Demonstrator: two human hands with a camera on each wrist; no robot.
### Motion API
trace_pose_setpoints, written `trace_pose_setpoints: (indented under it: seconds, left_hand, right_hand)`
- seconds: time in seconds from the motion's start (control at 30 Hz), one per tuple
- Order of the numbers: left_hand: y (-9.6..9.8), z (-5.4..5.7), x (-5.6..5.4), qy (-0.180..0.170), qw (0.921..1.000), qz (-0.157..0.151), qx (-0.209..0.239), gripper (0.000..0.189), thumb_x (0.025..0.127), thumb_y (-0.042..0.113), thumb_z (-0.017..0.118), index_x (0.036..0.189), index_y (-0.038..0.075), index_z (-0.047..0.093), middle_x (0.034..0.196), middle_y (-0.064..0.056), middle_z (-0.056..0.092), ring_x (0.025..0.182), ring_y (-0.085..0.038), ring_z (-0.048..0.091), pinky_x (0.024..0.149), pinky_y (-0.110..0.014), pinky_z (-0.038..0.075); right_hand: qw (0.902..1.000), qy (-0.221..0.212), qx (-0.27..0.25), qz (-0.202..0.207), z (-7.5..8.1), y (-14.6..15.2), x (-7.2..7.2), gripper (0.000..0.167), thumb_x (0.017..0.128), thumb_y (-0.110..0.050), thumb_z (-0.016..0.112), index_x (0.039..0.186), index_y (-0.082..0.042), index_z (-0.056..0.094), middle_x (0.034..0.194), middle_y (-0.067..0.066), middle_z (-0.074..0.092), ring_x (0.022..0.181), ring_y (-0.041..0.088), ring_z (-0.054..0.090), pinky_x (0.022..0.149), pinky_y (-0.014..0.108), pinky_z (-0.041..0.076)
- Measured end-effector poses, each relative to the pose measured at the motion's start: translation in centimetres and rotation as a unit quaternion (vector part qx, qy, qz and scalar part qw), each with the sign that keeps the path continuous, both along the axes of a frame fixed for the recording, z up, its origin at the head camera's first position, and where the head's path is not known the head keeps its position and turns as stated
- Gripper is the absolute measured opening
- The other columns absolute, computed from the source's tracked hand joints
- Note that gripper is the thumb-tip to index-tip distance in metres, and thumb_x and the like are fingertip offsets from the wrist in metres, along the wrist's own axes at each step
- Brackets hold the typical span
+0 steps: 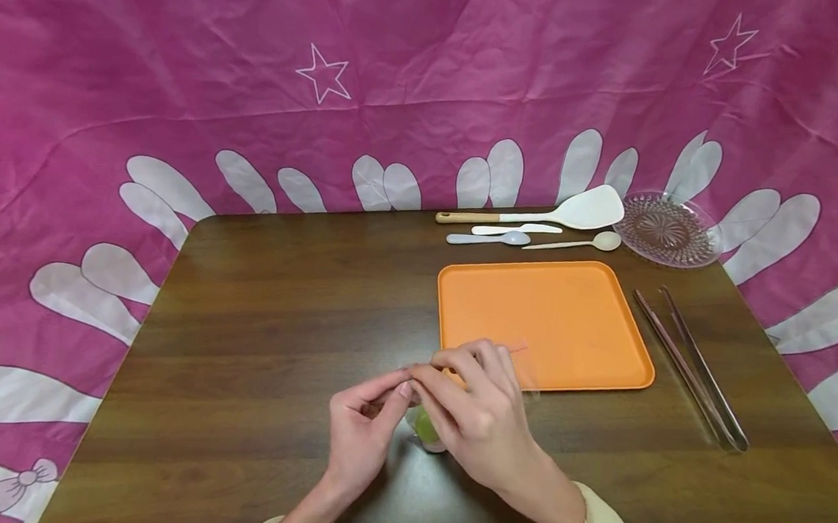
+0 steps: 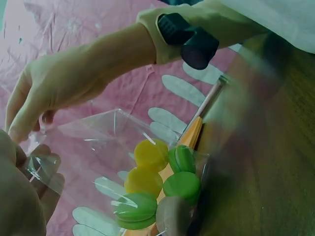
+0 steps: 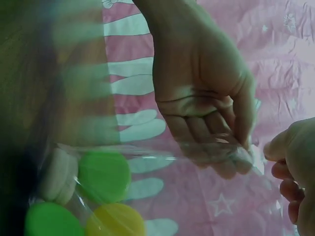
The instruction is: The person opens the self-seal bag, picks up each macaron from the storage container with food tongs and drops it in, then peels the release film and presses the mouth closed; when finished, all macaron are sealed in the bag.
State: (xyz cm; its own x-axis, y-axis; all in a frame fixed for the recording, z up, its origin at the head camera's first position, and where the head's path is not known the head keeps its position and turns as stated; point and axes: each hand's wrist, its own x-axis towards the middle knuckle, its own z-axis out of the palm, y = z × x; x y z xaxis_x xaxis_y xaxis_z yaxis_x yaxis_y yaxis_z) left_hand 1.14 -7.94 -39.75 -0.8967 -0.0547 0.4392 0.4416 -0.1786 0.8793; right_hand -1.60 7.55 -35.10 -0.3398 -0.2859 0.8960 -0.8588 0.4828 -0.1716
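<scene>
While the left hand (image 1: 367,432) pinches the bag (image 2: 106,142) near its top, the right hand (image 1: 485,415) has its grip clamped there too; macarons (image 2: 135,210) sit inside.

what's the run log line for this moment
left hand: pinches clear bag; right hand: pinches bag; in bag: green, yellow round pieces; tongs: untouched
</scene>
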Motion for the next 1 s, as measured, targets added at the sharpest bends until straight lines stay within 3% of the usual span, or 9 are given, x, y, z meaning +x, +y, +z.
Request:
trace_pose_setpoints:
  seconds: [0.17,0.27,0.4,0.5,0.6,0.77,1.0]
  left_hand:
    - [-0.1,-0.2,-0.1,0.007,0.9996,-0.024,0.008,0.021,0.09,-0.017,0.06,0.109,-0.015,0.069,0.103,-0.01,0.074,0.092,-0.016,0.072,0.08,-0.028,0.057]
    - [-0.2,-0.3,-0.3,0.014,0.9987,-0.047,0.012,0.022,0.091,-0.016,0.059,0.112,-0.015,0.068,0.108,-0.012,0.073,0.099,-0.019,0.071,0.084,-0.033,0.056]
    - [-0.4,-0.2,-0.5,0.034,0.9963,-0.078,0.016,0.024,0.091,-0.018,0.058,0.113,-0.016,0.067,0.111,-0.012,0.071,0.104,-0.02,0.069,0.086,-0.034,0.054]
    - [-0.5,-0.2,-0.5,0.032,0.9945,-0.096,0.023,0.026,0.091,-0.017,0.06,0.114,-0.009,0.07,0.112,-0.009,0.071,0.105,-0.019,0.068,0.089,-0.033,0.054]
    - [-0.5,-0.1,-0.7,0.054,0.9932,-0.103,0.011,0.028,0.091,-0.018,0.059,0.113,-0.007,0.071,0.111,-0.007,0.072,0.106,-0.018,0.068,0.09,-0.034,0.053]
    - [-0.5,-0.1,-1.0,0.108,0.9886,-0.103,-0.019,0.029,0.09,-0.021,0.057,0.112,-0.011,0.071,0.111,-0.011,0.071,0.105,-0.02,0.069,0.09,-0.036,0.054]
    - [-0.4,-0.2,-1.2,0.138,0.9842,-0.099,-0.048,0.028,0.089,-0.022,0.057,0.11,-0.012,0.071,0.108,-0.016,0.072,0.101,-0.021,0.07,0.085,-0.037,0.057]
  right_hand:
    - [0.9993,-0.031,-0.007,0.017,-0.6,0.0,-0.5,0.024,0.101,-0.023,0.063,0.094,-0.005,0.077,0.087,0.004,0.066,0.077,0.025,0.056,0.064,0.034,0.037]
    - [0.9989,-0.027,-0.02,0.033,-0.7,0.2,-0.8,0.023,0.099,-0.024,0.065,0.093,-0.005,0.078,0.088,0.003,0.068,0.077,0.025,0.056,0.065,0.034,0.036]
    - [0.9989,0.031,-0.002,0.034,-0.7,0.4,-1.2,0.021,0.1,-0.02,0.065,0.092,-0.005,0.077,0.087,0.004,0.068,0.075,0.024,0.057,0.068,0.037,0.04]
    - [0.9951,0.091,0.025,0.031,-0.7,0.6,-1.5,0.021,0.101,-0.015,0.062,0.091,-0.004,0.077,0.085,0.005,0.067,0.072,0.024,0.059,0.068,0.04,0.044]
    - [0.991,0.123,0.035,0.04,-0.7,0.8,-1.7,0.02,0.1,-0.011,0.061,0.09,-0.002,0.076,0.083,0.005,0.067,0.07,0.024,0.06,0.067,0.039,0.046]
    - [0.9875,0.142,0.035,0.057,-0.7,1.2,-1.9,0.02,0.1,-0.008,0.061,0.088,-0.001,0.076,0.083,0.005,0.067,0.07,0.023,0.06,0.066,0.036,0.045]
    - [0.9875,0.133,-0.005,0.084,-0.7,1.1,-2.0,0.021,0.098,-0.007,0.061,0.083,0.0,0.075,0.081,0.007,0.068,0.068,0.022,0.059,0.065,0.034,0.042]
